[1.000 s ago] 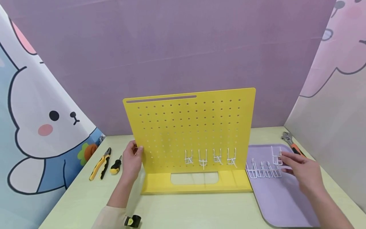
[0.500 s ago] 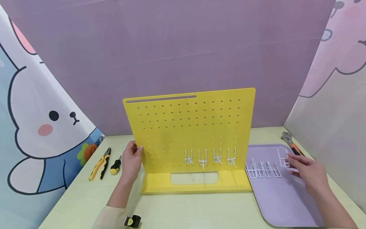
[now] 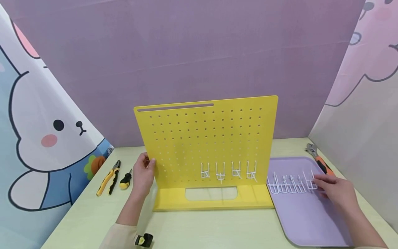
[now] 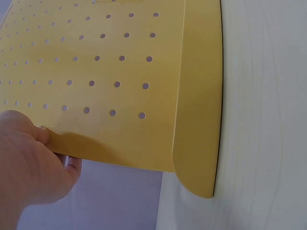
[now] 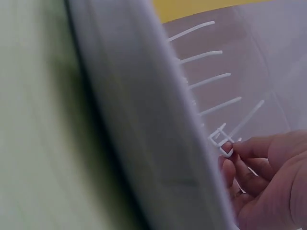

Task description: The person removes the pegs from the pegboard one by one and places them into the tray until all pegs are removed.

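Across the back of your workspace hangs a plain purple backdrop, flanked by a rabbit-print panel on your left and a pink-and-white panel on your right, both cut off by the frame. Below spreads the pale table, faintly grained, and on it stands the yellow pegboard, leaning slightly back. The purple tray lies beside its right end; in the right wrist view the tray's blurred rim hides its floor. Your left hand is clamped on the board's left edge, thumb in front, the other fingers mostly hidden behind. Your right hand pinches a white wire hook over the tray; whether the hook touches down, you cannot tell. Yellow-black pliers and a small screwdriver lie left of the board, an orange-handled wrench beyond the tray. Four mounted hooks line the board's lower right; the tray hooks overlap, their thin frames hard to separate
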`<state>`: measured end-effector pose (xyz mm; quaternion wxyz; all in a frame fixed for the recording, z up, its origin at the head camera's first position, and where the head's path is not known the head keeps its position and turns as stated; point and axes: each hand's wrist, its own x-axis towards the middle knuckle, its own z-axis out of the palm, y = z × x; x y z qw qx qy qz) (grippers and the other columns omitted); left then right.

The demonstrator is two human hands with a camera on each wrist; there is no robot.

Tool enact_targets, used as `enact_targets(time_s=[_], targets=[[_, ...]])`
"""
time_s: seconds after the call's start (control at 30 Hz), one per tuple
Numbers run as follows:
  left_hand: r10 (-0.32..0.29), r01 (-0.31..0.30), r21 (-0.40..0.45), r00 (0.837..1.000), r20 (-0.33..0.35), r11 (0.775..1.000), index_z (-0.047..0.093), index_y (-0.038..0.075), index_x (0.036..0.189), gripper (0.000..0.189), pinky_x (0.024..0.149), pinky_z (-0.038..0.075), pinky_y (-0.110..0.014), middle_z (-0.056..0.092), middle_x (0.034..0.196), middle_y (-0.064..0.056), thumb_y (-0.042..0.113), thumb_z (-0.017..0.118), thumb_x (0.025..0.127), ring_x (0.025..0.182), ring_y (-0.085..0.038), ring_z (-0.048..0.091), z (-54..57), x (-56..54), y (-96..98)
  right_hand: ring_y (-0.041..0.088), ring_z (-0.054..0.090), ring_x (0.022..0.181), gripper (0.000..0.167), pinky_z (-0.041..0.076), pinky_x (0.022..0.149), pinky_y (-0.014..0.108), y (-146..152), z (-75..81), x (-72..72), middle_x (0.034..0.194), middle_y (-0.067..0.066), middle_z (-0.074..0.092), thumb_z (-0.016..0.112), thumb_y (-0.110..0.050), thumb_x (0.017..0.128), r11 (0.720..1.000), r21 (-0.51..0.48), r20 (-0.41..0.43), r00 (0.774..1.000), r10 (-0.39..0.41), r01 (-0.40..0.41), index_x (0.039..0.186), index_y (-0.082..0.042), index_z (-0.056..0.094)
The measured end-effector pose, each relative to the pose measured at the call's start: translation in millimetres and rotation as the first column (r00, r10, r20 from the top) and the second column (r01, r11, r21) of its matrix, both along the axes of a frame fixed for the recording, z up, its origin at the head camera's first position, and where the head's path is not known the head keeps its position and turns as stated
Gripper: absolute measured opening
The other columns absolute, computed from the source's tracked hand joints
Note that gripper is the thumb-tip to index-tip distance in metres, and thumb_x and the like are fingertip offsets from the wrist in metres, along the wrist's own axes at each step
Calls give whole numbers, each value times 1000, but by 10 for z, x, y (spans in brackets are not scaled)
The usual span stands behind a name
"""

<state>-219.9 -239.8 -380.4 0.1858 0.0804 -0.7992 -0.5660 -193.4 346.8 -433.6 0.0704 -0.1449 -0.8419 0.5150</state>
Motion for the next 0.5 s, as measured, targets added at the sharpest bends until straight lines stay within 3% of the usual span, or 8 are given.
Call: enact_targets(time_s=[0.13, 0.37, 0.5], targets=[[2, -2, -1, 1000, 6, 1000, 52, 1, 130, 24, 82, 48, -20, 55, 120, -15, 8, 50, 107, 109, -25, 51, -4, -5, -1, 11, 62, 61, 36, 54, 54, 26, -7, -56, -21, 88, 4, 66, 69, -14, 95, 997, 78, 22, 1000, -15, 13, 119, 13, 66], [-2, 2, 2, 1000, 0, 1000, 52, 1, 131, 25, 81, 48, -17, 55, 120, -15, 9, 50, 107, 109, -24, 50, -17, -18, -5, 11, 64, 58, 35, 54, 53, 25, -2, -145, -15, 92, 16, 68, 68, -10, 94, 989, 149, -1, 1000, -7, 7, 118, 15, 65], [1, -1, 5, 1000, -3, 1000, 52, 1, 130, 25, 80, 47, -16, 54, 120, -15, 8, 50, 107, 109, -25, 50, -19, -22, -2, 12, 66, 58, 35, 54, 54, 24, -31, -145, -4, 103, 29, 65, 67, -11, 94, 980, 198, -15, 1000, 1, 2, 117, 16, 65]])
